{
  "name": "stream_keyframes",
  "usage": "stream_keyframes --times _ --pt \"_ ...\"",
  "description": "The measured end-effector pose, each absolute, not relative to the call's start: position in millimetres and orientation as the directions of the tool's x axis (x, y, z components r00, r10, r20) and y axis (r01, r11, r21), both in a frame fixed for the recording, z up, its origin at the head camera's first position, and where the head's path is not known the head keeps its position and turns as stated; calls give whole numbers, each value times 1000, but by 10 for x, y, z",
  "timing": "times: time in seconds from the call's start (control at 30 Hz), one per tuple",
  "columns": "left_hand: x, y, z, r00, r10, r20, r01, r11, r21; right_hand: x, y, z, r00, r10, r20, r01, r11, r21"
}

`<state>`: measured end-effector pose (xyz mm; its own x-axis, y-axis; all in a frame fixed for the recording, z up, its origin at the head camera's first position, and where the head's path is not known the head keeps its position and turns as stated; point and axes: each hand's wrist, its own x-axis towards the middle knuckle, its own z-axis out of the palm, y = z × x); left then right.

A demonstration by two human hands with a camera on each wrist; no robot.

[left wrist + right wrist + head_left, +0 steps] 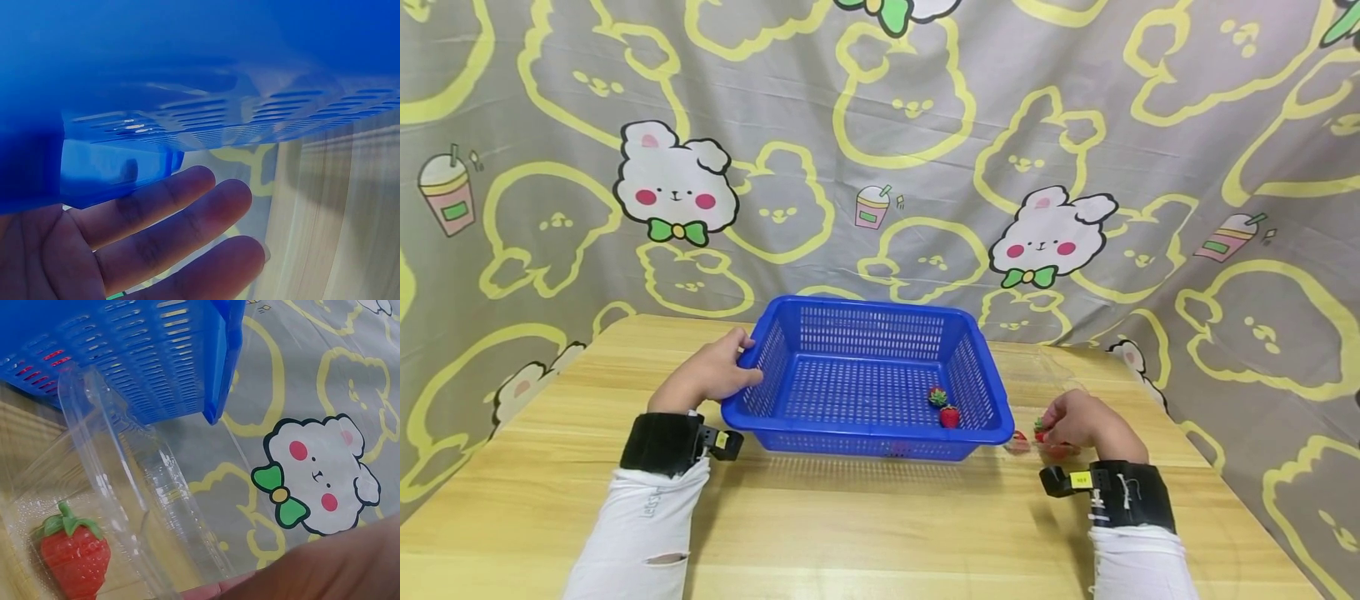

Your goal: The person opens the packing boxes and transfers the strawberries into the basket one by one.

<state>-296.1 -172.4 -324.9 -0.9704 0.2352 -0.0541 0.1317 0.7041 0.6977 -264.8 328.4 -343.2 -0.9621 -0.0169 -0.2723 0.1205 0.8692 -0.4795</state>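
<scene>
A blue plastic basket (868,431) with slotted walls stands on the table. My left hand (718,367) holds its left rim, thumb over the rim; in the left wrist view the other fingers (181,228) stretch beneath it, outside the wall. Two toy strawberries, one red (950,417) and one showing green leaves (937,397), lie inside at the right. Right of the basket, my right hand (1078,419) pinches a strawberry (1040,431) at a clear plastic container (112,469). Another strawberry (76,556) lies in that container. The right fingertips are hidden in the right wrist view.
The wooden table (865,525) extends in front of the basket. A grey patterned cloth (820,125) hangs behind and along both sides. The clear container's lid (1037,367) spreads behind the right hand, close to the basket's right wall.
</scene>
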Motion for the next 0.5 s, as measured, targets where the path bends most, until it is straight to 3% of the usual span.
stream_keyframes --times 0.5 --pt "-2947 -1716 -3242 -972 224 -71 113 711 694 -2671 3233 -3466 -961 11 -276 143 875 -463"
